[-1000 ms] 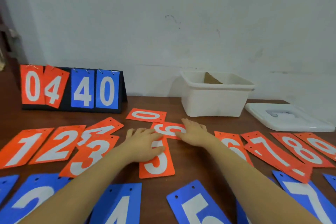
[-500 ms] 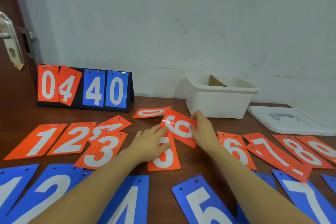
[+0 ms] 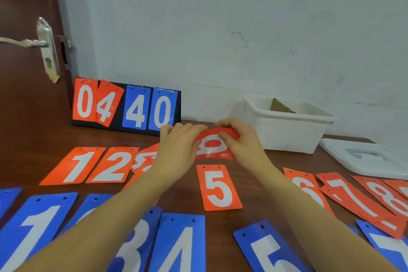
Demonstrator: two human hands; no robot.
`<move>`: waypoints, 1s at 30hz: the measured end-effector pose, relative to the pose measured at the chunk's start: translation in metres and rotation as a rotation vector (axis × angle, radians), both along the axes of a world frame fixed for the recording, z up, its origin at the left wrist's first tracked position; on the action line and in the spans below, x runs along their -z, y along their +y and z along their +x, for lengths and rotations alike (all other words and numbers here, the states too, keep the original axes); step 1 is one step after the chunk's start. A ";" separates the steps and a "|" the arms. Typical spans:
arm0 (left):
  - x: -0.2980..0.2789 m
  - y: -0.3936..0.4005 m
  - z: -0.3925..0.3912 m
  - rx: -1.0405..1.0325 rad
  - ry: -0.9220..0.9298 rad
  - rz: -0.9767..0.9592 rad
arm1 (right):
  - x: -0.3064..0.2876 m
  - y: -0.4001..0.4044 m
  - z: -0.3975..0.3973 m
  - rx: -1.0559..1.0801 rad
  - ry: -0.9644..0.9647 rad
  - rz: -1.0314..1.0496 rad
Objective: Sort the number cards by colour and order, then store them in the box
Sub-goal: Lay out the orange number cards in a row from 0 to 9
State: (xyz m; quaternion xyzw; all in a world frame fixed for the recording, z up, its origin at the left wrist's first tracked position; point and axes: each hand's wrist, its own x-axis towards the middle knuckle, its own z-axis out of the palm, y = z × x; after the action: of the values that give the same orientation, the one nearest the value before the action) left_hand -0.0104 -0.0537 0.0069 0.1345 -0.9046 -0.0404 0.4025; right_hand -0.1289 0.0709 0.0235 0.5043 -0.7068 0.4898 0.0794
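Nearest the table's [image 3: 44, 139] front edge, blue cards are lying in a row: a blue 1 [image 3: 33, 232], a blue 3 [image 3: 132, 247] partly hidden under the left forearm, a blue 4 [image 3: 178, 247] and a blue 5 [image 3: 269, 252], with one more blue card [image 3: 388, 243] running off at the right edge. Behind them the orange row is lying flat: an orange 1 [image 3: 75, 165] and orange 2 [image 3: 113, 164] side by side toward the left, overlapping orange cards [image 3: 144, 159] partly covered by the left hand, an orange 5 [image 3: 218, 186] alone in the middle, and an orange 6 [image 3: 306, 188], 7 [image 3: 357, 201] and 8 [image 3: 390, 196] overlapping toward the right edge. Farther in, both hands are holding one orange card [image 3: 215, 146] tilted up off the table; its digit is half hidden by the fingers, so I cannot tell it. The left hand [image 3: 178, 150] is curling its fingers onto the card's left edge, and the right hand [image 3: 242, 139] is pinching its top and right edge, fingers closed on it. Behind, near the back edge, a scoreboard [image 3: 125, 106] is standing at the left, reading 0 4 4 0. The white box [image 3: 287, 128] is sitting open at the back right, something brown inside, with its lid [image 3: 364, 157] lying flat just beside it to the right.
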 end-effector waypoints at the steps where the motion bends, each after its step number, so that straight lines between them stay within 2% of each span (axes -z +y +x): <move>1: 0.003 -0.007 0.003 0.015 0.007 0.062 | 0.002 -0.009 -0.006 0.007 -0.006 0.016; 3: 0.006 -0.019 0.008 0.058 0.072 0.262 | 0.010 -0.028 -0.020 0.073 -0.064 0.080; 5: 0.009 -0.032 0.011 0.071 0.124 0.435 | 0.024 -0.047 -0.037 0.201 -0.067 0.300; 8: 0.015 -0.047 0.009 0.018 0.092 0.505 | 0.052 -0.062 -0.050 0.258 0.036 0.740; 10: 0.014 -0.051 0.008 -0.015 0.064 0.530 | 0.061 -0.061 -0.047 0.250 0.127 0.885; 14: 0.014 -0.046 0.007 0.010 0.037 0.538 | 0.050 -0.041 -0.041 0.384 0.334 0.928; 16: 0.015 -0.040 0.007 0.030 0.016 0.540 | 0.047 -0.028 -0.043 0.451 0.353 0.896; 19: 0.018 -0.026 0.006 0.073 0.033 0.594 | 0.051 -0.008 -0.046 0.615 0.161 0.778; 22: 0.014 -0.014 0.002 0.079 0.125 0.672 | 0.058 -0.002 -0.042 0.762 -0.034 0.828; 30: 0.023 -0.003 0.002 0.089 0.168 0.706 | 0.057 -0.019 -0.043 0.774 -0.261 0.761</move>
State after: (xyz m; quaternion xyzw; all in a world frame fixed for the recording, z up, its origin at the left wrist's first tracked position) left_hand -0.0084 -0.0566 -0.0162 0.2218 -0.8037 -0.3786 0.4019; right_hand -0.1716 0.0517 -0.0336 0.1363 -0.9713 0.1937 -0.0226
